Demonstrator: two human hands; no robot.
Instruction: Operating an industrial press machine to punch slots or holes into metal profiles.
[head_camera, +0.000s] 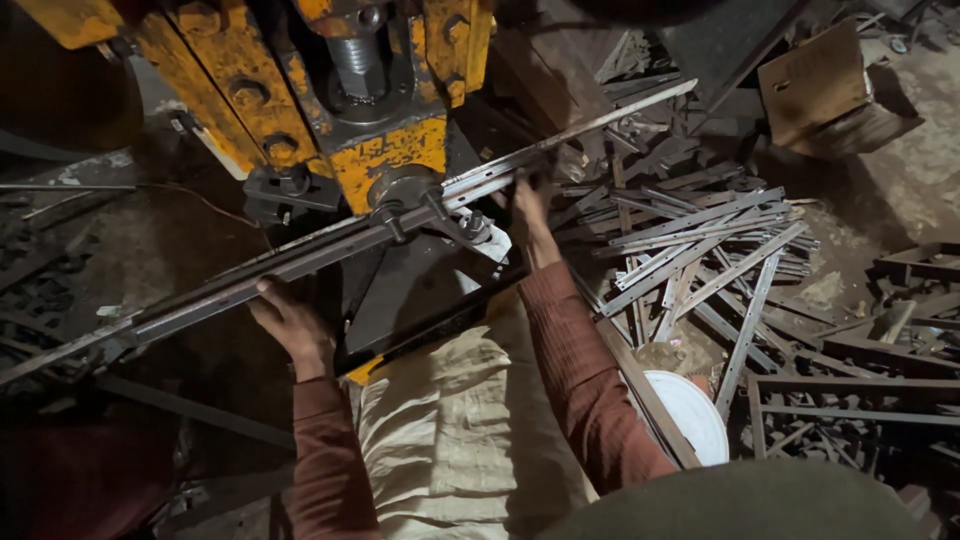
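Cream cloth (450, 440) is covering the lap below. Both hands, left hand (292, 322) and right hand (527, 205), are gripping a long grey steel strip (300, 262), holding it level under the yellow press (385, 150)'s punch.

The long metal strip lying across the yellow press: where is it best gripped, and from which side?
Probably on the free spans either side of the yellow press, from the near side, since the long metal strip runs slantwise under the punch and its middle is blocked. The left hand holds the lower-left span from below; the right hand holds it just right of the punch.
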